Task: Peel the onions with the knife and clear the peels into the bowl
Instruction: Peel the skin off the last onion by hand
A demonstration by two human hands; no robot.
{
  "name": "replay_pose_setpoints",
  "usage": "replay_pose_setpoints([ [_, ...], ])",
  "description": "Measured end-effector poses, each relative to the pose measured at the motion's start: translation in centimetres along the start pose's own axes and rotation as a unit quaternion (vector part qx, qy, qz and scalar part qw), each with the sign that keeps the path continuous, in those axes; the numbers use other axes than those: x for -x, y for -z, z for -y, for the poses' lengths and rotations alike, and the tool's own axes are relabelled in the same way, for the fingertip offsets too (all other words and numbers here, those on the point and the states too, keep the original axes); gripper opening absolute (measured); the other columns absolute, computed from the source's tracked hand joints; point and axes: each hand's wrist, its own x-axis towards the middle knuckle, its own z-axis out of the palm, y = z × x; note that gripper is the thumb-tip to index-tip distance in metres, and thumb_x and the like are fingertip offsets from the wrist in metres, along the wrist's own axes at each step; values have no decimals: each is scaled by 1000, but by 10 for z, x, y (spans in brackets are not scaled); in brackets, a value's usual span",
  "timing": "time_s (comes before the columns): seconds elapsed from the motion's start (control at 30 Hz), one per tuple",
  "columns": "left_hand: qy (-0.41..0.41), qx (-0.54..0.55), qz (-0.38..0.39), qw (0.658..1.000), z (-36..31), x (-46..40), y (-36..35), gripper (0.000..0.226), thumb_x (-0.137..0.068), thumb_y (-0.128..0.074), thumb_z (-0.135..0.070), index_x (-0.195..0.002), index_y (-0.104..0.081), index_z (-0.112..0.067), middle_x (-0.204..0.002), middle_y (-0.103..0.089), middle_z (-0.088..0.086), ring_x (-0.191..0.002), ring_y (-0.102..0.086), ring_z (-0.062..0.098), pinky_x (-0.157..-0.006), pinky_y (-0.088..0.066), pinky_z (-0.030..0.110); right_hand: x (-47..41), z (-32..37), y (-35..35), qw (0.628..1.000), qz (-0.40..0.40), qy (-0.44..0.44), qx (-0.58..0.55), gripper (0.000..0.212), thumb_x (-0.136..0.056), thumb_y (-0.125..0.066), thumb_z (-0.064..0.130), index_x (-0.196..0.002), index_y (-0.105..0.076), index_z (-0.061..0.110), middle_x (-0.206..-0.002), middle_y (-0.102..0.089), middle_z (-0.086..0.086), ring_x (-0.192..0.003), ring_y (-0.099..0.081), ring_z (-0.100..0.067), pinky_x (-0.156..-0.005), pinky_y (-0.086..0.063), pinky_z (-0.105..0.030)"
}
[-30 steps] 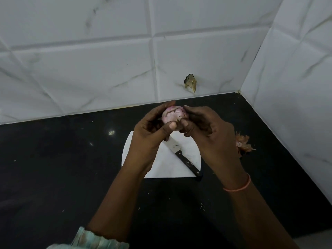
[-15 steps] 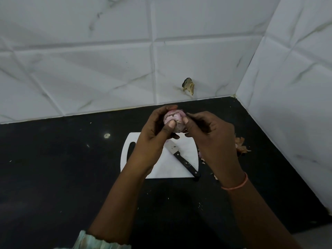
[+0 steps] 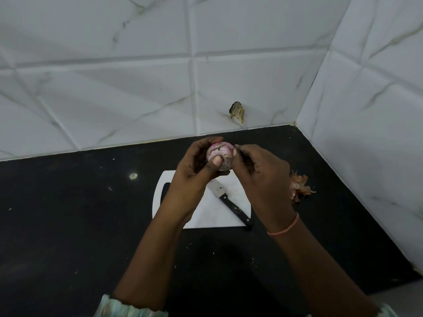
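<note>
Black surface (image 3: 68, 225), white tiled walls behind and on the right. White cutting board (image 3: 215, 213) lies flat near centre, its handle slot at the left end. Left hand (image 3: 194, 170) grips the onion (image 3: 219, 155) above the board, fingers wrapped round the far side, thumb pressed on the near face. Onion is pinkish with dark ragged skin lines; roundish, so I can't tell which way its long axis or its ends point. Knife (image 3: 231, 202) lies on the board under the hands, long axis diagonal: blade toward upper left, black handle toward lower right, handle end reaching just past the board's near right corner. Right hand (image 3: 261, 177) has fingertips curled onto the onion's right edge, pinching at the skin. Peels (image 3: 301, 188) in a brown pile on the surface just right of that hand, well apart from the knife.
</note>
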Motion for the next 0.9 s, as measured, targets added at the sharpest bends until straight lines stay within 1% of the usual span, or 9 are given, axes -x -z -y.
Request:
replay_pose_setpoints([
  [0.13,14,46,-6,999,6,1,-2,39,-88,-60,-16,-126,-56,-10,-122,-67,5,-114,-65,22,-86,-55,28,0,-2,-1,1000,8,-4,0,24,-95,-57,23,-98,-71,3,-84,-72,-7,-73,-67,-15,-65,-58,-31],
  [0.27,38,110,-7,993,10,1,-6,37,-86,-59,-13,-123,-57,-13,-118,-68,2,-110,-68,22,-88,-56,31,-3,-5,0,997,-25,-50,-54,13,-95,-63,12,-96,-71,1,-86,-73,-6,-76,-69,-14,-65,-58,-33],
  [0.4,70,181,-9,981,9,1,-8,36,-87,-56,-8,-123,-56,-11,-124,-64,9,-112,-68,30,-89,-57,32,-4,-4,4,988,-32,-100,-111,13,-98,-59,9,-100,-70,3,-93,-73,0,-87,-69,-6,-74,-57,-22],
  [0.53,117,265,-12,957,7,2,-8,34,-87,-55,-5,-122,-56,-8,-138,-54,24,-114,-65,36,-86,-59,34,-8,-5,5,958,-33,-213,-190,12,-99,-56,11,-97,-66,18,-88,-70,5,-80,-69,-6,-68,-56,-19],
  [0.63,131,276,-11,952,8,2,-9,35,-87,-58,-1,-121,-54,-5,-141,-51,27,-117,-63,41,-89,-58,38,-12,-4,6,972,-17,-172,-162,11,-98,-59,11,-99,-65,20,-89,-69,8,-83,-68,-4,-72,-55,-19],
  [0.7,143,282,-14,949,6,2,-11,37,-86,-58,0,-122,-54,-4,-138,-54,28,-114,-65,40,-90,-58,40,-13,-5,9,971,17,-158,-181,12,-96,-62,10,-105,-65,16,-97,-70,8,-91,-69,-2,-78,-55,-19],
  [0.77,162,276,-10,948,5,1,-11,41,-85,-58,1,-126,-54,-3,-132,-59,25,-110,-68,37,-92,-57,41,-14,-9,10,969,57,-147,-188,17,-95,-62,6,-110,-66,12,-103,-71,7,-98,-68,-4,-84,-56,-23],
  [0.83,176,260,12,949,6,-1,-11,44,-89,-54,3,-133,-53,1,-130,-61,25,-111,-67,38,-96,-55,43,-15,-12,13,962,79,-162,-206,17,-94,-64,4,-109,-68,11,-102,-73,5,-98,-69,-7,-84,-57,-26],
  [0.9,198,254,38,946,6,-4,-12,45,-92,-48,1,-137,-48,5,-133,-58,29,-116,-64,41,-100,-52,44,-17,-12,13,956,70,-179,-222,12,-92,-67,6,-102,-69,12,-96,-74,4,-91,-71,-8,-79,-57,-23],
])
